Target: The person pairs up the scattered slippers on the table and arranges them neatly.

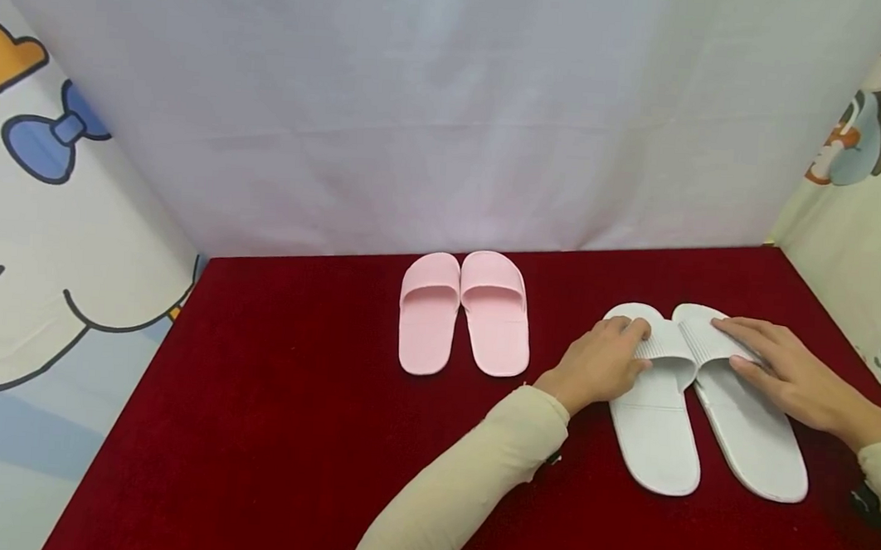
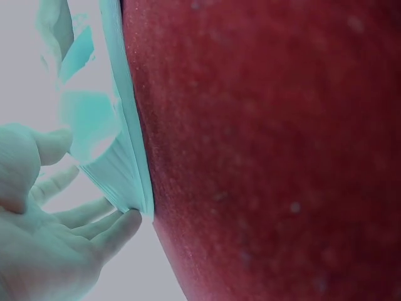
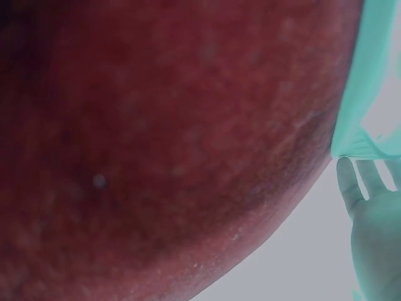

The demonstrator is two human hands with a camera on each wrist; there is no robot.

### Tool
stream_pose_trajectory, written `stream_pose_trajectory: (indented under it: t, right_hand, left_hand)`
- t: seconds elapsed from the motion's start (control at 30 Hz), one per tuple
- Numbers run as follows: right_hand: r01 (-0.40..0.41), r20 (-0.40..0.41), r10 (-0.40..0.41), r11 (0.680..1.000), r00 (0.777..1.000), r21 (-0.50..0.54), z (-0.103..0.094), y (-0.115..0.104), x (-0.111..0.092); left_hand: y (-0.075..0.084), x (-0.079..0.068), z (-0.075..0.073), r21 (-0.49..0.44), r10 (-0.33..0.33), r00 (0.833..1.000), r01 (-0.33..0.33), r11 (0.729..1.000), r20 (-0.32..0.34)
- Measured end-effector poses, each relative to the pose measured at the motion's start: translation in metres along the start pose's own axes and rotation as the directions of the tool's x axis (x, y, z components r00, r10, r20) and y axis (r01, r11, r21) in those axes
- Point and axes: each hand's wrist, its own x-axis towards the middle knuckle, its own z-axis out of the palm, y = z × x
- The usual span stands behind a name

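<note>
Two white slippers stand side by side at the right in the head view, straps touching, heels spread apart. My left hand (image 1: 602,358) rests against the outer side of the left white slipper (image 1: 656,444), its fingers slightly bent at the strap. In the left wrist view, the fingertips of my left hand (image 2: 69,232) touch the slipper's side near the toe, with the thumb apart from them. My right hand (image 1: 794,368) lies on the strap of the right white slipper (image 1: 756,441), fingers mostly straight. The right wrist view shows the fingertips of my right hand (image 3: 379,232) at that slipper's edge.
A pair of pink slippers, the left one (image 1: 427,332) and the right one (image 1: 496,332), stands near the back edge, left of my hands. All slippers lie on a dark red cloth surface (image 1: 253,423). A white curtain (image 1: 418,141) hangs behind; printed panels flank both sides.
</note>
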Motion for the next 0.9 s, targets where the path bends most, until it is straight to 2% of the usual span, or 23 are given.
stream_pose_trajectory:
  t: [0.23, 0.53, 0.9]
  right_hand:
    - [-0.058, 0.042, 0.058, 0.998, 0.997, 0.006, -0.001, 0.001, 0.000]
    - [-0.020, 0.018, 0.020, 0.999, 1.000, -0.030, 0.000, -0.004, -0.003]
    - [-0.023, 0.032, 0.024, 0.999, 0.999, -0.033, 0.006, -0.017, -0.011]
  left_hand:
    - [0.001, 0.001, -0.001, -0.047, -0.039, 0.999, 0.040, 0.998, 0.008]
    - [0.004, -0.004, -0.004, -0.068, -0.053, 0.999, 0.053, 0.996, 0.002]
    - [0.001, -0.016, -0.007, -0.049, -0.050, 0.999, 0.050, 0.998, 0.008]
